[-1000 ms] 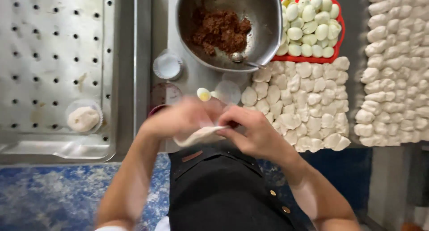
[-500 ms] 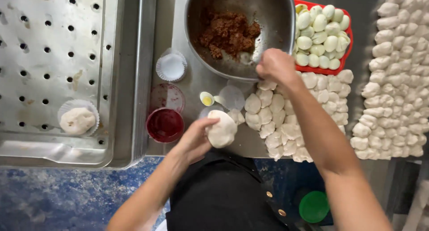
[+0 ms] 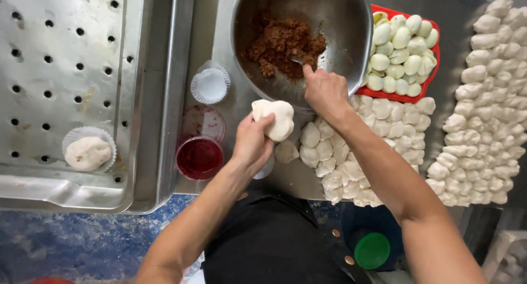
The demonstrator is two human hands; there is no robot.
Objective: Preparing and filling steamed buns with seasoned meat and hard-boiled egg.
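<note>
Steel is dominating the table (image 3: 219, 20): the perforated tray (image 3: 49, 59) on the left is carrying one filled bun in a pleated paper cup (image 3: 88, 152), and the wide round bowl (image 3: 307, 26) at the far middle is holding crumbly, reddish-brown filling (image 3: 282, 42). Rows of soft, matte dough lumps (image 3: 483, 108) are lying to the right, with glossy halved eggs in a red tray (image 3: 398, 53). Your right hand (image 3: 325, 90) is closing around a spoon (image 3: 297, 60) and digging into the filling; take a modest scoop so the dough can close cleanly. Your left hand (image 3: 251, 145) is cupping a flattened dough piece (image 3: 274, 118) just near of the bowl's rim; keep it level and hollowed. A small cup of red liquid (image 3: 199, 156) is standing beside it.
</note>
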